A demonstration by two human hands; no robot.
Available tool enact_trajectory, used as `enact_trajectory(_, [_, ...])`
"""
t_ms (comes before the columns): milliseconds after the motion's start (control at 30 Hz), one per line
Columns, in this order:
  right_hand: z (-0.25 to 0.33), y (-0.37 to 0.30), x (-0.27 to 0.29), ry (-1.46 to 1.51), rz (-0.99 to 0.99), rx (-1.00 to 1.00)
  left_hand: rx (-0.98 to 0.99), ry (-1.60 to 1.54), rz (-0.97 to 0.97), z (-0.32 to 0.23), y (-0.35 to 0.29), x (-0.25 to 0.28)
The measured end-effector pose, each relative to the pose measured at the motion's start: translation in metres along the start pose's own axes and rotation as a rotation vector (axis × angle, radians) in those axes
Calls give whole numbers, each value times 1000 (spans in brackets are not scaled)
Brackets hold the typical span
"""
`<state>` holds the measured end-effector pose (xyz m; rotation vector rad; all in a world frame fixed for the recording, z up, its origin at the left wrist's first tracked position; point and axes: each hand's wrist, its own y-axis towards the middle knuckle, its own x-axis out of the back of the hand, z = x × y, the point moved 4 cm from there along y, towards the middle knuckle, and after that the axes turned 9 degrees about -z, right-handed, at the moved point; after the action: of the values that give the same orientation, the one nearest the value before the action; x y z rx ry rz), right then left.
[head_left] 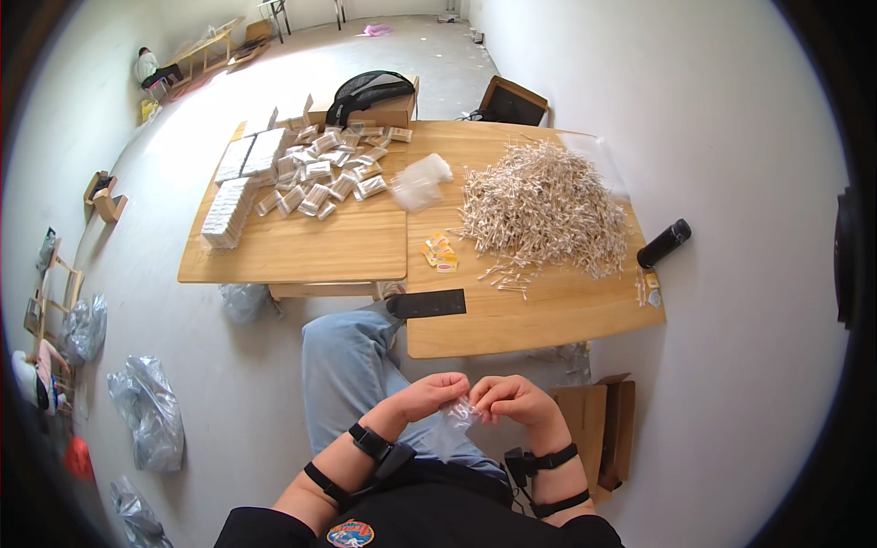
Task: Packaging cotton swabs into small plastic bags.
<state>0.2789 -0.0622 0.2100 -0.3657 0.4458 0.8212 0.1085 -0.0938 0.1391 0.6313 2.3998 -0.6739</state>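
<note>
Showing at the frame's lower centre, a clear plastic bag (449, 437) is clamped in the left hand's (438, 391) fingers and touched by the right hand's (512, 400), whose grip is unclear, below a bench (311, 259) carrying a cotton swab pile (548, 208) upper right, swab packets (317, 171) upper left.

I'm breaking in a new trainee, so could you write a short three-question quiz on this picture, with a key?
1. True or false: the left hand and the right hand are both at the clear bag.
2. Which is to the right of the loose swab pile? A) yellow cards B) black cylinder C) mesh bag
3. Fill in: the stacked packs stand on the ____ part of the table.

Key: 1 true; 2 B; 3 left.
</note>
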Motion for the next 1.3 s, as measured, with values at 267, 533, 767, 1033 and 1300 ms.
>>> enact_trajectory(267, [-4, 1, -15, -59, 93, -159, -3, 1, 15, -10, -2, -19])
enact_trajectory(533, [1, 5, -11, -466, 47, -177, -20, 423, 91, -28, -8, -4])
enact_trajectory(767, [14, 26, -23, -1081, -5, 48, -189, 984, -122, -46, -7, -14])
enact_trajectory(1033, [-2, 54, 14, -612, -124, 161, -313, 903, -393, -50, -3, 22])
enact_trajectory(1300, [-47, 89, 158, -1536, -899, 419, -438, 1601, -941, -118, -6, 98])
